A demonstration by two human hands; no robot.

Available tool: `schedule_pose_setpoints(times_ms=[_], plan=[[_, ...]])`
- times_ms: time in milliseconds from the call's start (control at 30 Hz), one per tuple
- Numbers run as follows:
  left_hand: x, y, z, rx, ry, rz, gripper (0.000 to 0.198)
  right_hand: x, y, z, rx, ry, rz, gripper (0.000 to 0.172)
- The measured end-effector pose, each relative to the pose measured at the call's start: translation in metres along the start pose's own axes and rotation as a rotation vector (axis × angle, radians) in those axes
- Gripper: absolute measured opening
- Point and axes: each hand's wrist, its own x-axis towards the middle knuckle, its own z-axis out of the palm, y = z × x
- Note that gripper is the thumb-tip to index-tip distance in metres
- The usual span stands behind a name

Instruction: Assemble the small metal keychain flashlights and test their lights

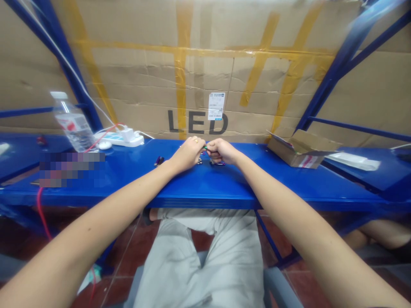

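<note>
My left hand [189, 154] and my right hand [221, 150] meet above the far part of the blue steel workbench [205, 184]. Their fingertips pinch a small green item [204, 147], mostly hidden and too small to identify. Just below my left hand lie small metal parts [199, 161]. A purple-and-metal piece [217, 163] sits under my right hand, nearly touching it. Farther left, a similar small purple piece [159, 161] lies apart from both hands.
A plastic water bottle [73, 122] and a white power strip [120, 137] with a red cable [40, 209] stand at the left. An open cardboard box [300, 149] sits at the right. Taped cardboard forms the back wall.
</note>
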Motion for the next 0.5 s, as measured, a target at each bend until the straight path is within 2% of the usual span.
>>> schedule_pose_setpoints(times_ms=[200, 500], plan=[[0.0001, 0.0023, -0.0007, -0.040, 0.037, -0.001, 0.014, -0.0017, -0.0064, -0.0023, 0.129, -0.033, 0.087, 0.018], [-0.0001, 0.0031, 0.0009, -0.166, 0.053, -0.075, 0.008, -0.0041, -0.0071, -0.0041, 0.052, -0.038, 0.071, 0.017]])
